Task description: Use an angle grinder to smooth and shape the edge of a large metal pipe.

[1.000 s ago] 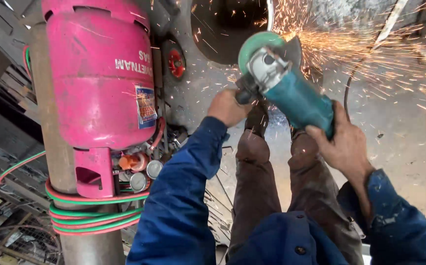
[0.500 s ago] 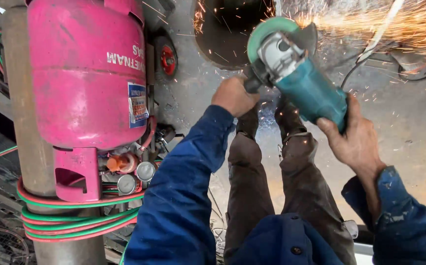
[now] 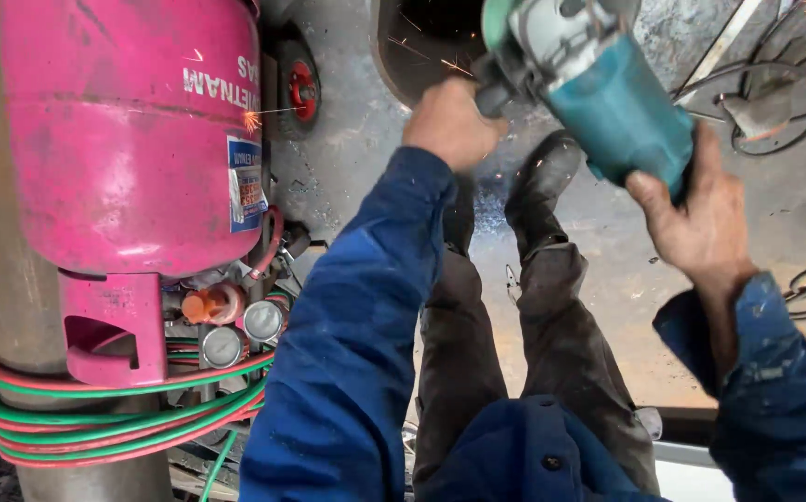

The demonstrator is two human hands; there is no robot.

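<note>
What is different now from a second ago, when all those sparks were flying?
The big spray of sparks has shrunk to a few. The grinder now sits higher in the picture, its disc cut off by the top edge, though the camera moved too. The left hand still grips the side handle and the right hand the body. The pink gas cylinder and coiled hoses stay put.

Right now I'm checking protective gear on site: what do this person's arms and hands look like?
Both arms wear long dark blue work-jacket sleeves of sturdy cloth, creased and dusty, the right one speckled with pale marks. The left hand and right hand are bare: no gloves, rings or watch visible. The right cuff sits loose at the wrist.
</note>
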